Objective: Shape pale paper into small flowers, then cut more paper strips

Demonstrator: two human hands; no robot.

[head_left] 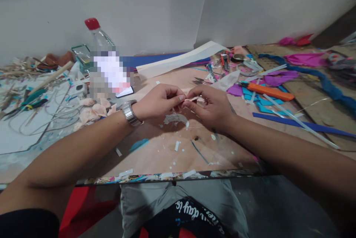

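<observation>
Above the middle of the table, my two hands meet at the fingertips. My right hand pinches a small pale, peach-coloured strip, thin like paper or cloth; its exact kind is hard to make out. My left hand, below a metal wristwatch, has thumb and forefinger pressed together at the strip's left end. Most of the strip is hidden by the fingers. Beneath the hands, a whitish dried glue patch marks the tabletop.
On the right lie an orange utility knife, a blue strip and coloured scraps. At left are a phone, a red-capped bottle, peach petal-like pieces, pliers and cables. A long cream paper strip lies behind.
</observation>
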